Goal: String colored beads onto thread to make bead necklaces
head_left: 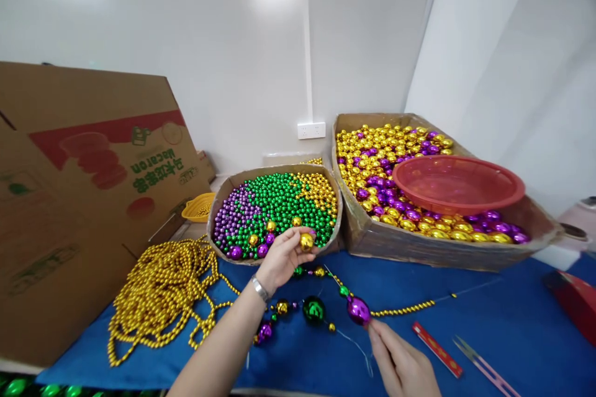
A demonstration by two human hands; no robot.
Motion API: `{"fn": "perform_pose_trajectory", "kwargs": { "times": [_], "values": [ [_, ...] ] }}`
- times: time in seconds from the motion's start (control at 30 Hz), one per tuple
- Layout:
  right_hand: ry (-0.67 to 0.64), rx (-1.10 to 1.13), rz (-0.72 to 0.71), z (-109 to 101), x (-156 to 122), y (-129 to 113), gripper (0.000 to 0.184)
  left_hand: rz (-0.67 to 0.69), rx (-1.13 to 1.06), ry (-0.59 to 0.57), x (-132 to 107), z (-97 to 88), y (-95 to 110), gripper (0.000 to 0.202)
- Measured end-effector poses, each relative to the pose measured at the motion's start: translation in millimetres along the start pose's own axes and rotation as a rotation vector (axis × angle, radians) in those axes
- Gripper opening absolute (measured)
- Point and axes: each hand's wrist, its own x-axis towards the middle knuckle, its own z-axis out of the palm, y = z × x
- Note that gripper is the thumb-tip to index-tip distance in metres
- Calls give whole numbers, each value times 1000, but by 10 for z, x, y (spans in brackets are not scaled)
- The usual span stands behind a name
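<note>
Pinched in the fingertips of the left hand [285,255], a shiny gold bead [307,242] hangs over the near edge of a cardboard box [339,198] of small purple, green and gold beads. Lower and to its right, the right hand [404,360] has thumb and fingers pressed on the near end of a large purple bead [359,310]; a small green bead [344,291] sits just beyond it, and past that slants a thin pale shaft, perhaps a needle. Below both hands, on a blue cloth [302,363], lies a curve of mixed beads with a large green bead [313,310] and a loose pale thread [356,346]. The gold bead looks smooth and round—a slack pinch could let it drop into the box or roll away. If the right hand tips the shaft downward, beads might slide off its far end—and the loose thread could snag or tangle.
</note>
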Motion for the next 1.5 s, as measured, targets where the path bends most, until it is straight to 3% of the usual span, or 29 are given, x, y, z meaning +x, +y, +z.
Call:
{"fn": "perform_pose_trajectory", "kwargs": {
  "times": [0.07,0.1,0.27,0.4,0.57,0.77,0.97,1.33,1.5],
  "values": [
    [-1,-1,-2,-6,-5,-9,34,-94,-368,-75,-123,109,-3,36],
    [-2,-5,-6,-9,-9,-9,34,-118,-441,-90,-172,149,-7,35],
    [-1,-26,-45,-11,-34,7,31,-178,-573,-107,-292,247,-42,36],
    [-4,-37,-54,9,-46,16,29,-192,-642,-46,-323,286,-66,36],
    [-7,-39,-70,15,-49,9,28,-171,-633,4,-344,322,-110,36],
    [-10,-31,-72,26,-45,-10,28,-290,-651,64,-344,364,-173,42],
    [-3,-58,-97,64,-63,18,25,-318,-648,78,-390,424,-188,45],
    [17,-133,-118,55,-72,38,25,-249,-615,75,-458,490,-210,44],
    [-8,-103,-26,83,-59,13,25,-168,-447,53,-535,587,-231,36]
  ]
}}
